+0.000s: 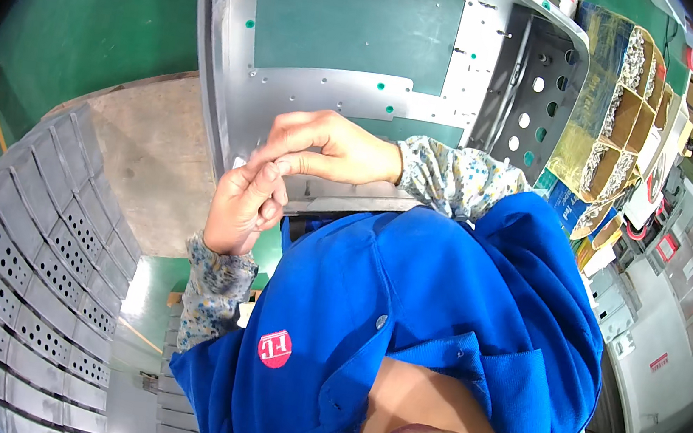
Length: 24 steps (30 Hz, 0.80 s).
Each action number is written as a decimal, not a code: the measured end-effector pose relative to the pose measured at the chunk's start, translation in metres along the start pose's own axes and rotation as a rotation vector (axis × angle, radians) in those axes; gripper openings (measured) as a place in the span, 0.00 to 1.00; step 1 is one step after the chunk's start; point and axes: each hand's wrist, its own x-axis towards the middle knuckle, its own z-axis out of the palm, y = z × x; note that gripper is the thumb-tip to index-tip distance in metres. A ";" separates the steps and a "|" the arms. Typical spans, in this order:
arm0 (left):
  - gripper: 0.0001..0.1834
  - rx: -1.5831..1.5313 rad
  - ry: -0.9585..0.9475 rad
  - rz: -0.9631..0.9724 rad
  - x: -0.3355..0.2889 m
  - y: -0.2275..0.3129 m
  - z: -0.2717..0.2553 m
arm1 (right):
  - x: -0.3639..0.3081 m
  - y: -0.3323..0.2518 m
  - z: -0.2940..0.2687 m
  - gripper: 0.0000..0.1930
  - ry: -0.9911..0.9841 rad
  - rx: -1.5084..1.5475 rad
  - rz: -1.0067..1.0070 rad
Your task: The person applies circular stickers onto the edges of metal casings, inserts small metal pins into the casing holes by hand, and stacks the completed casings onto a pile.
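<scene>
My left hand (pixel 243 205) is closed, its thumb pressed against curled fingers. My right hand (pixel 333 148) reaches across from the right, and its pinched fingertips meet the left hand's thumb and fingers. Whatever sits between the fingers is hidden or too small to name. A small white bit shows beside the left fingertips. Both hands are above the near left edge of a large grey metal frame (pixel 327 86), which has cut-out openings, small holes, short studs and several green dots. Its right side wall (pixel 539 97) has a row of round holes.
To the right stands a divided cardboard box (pixel 601 117) holding many small metal pieces in its compartments. Stacked grey perforated metal panels (pixel 41 267) fill the left, next to a wooden board (pixel 148 160) on the green floor (pixel 122 11). Machinery and a cabinet line the far right.
</scene>
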 end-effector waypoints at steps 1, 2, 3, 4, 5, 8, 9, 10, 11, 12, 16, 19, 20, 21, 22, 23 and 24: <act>0.16 -0.077 -0.099 0.022 -0.001 0.001 -0.003 | 0.007 -0.007 -0.002 0.14 -0.028 0.142 -0.064; 0.15 -0.073 -0.098 0.047 -0.004 -0.001 -0.006 | 0.011 -0.008 -0.001 0.12 -0.031 0.275 -0.018; 0.15 -0.075 -0.090 0.062 -0.007 -0.001 -0.006 | 0.015 -0.008 0.000 0.12 -0.047 0.272 -0.024; 0.14 -0.059 0.041 0.145 -0.009 -0.001 -0.001 | 0.016 -0.009 -0.003 0.10 -0.025 0.353 0.146; 0.13 -0.046 0.176 0.228 -0.011 -0.001 0.002 | 0.019 -0.009 -0.006 0.09 -0.004 0.433 0.317; 0.11 -0.024 0.257 0.318 -0.020 -0.006 0.004 | 0.017 0.040 0.008 0.07 0.046 -0.390 0.117; 0.11 -0.025 0.272 0.374 -0.024 -0.011 0.002 | 0.016 0.054 0.017 0.08 -0.017 -0.758 0.004; 0.11 -0.051 0.285 0.394 -0.028 -0.013 -0.002 | 0.017 0.059 0.024 0.09 0.004 -0.777 -0.033; 0.11 -0.057 0.295 0.403 -0.030 -0.015 -0.003 | 0.017 0.064 0.028 0.09 -0.009 -0.776 -0.042; 0.10 -0.073 0.320 0.447 -0.031 -0.017 -0.003 | 0.017 0.068 0.029 0.08 -0.044 -0.861 -0.058; 0.09 -0.090 0.342 0.520 -0.035 -0.024 -0.015 | 0.018 0.071 0.035 0.06 -0.065 -1.048 -0.121; 0.09 -0.095 0.345 0.550 -0.035 -0.030 -0.018 | 0.018 0.067 0.038 0.05 -0.113 -1.112 -0.108; 0.09 -0.107 0.386 0.551 -0.035 -0.031 -0.017 | 0.018 0.067 0.039 0.05 -0.117 -1.116 -0.112; 0.09 -0.119 0.426 0.552 -0.035 -0.033 -0.017 | 0.017 0.068 0.040 0.06 -0.130 -1.147 -0.146; 0.09 -0.121 0.423 0.557 -0.035 -0.034 -0.017 | 0.017 0.068 0.040 0.08 -0.141 -1.179 -0.178; 0.09 -0.097 0.413 0.576 -0.035 -0.035 -0.017 | 0.016 0.070 0.040 0.08 -0.141 -1.185 -0.179; 0.09 -0.072 0.401 0.594 -0.034 -0.036 -0.017 | 0.014 0.071 0.040 0.06 -0.156 -1.245 -0.188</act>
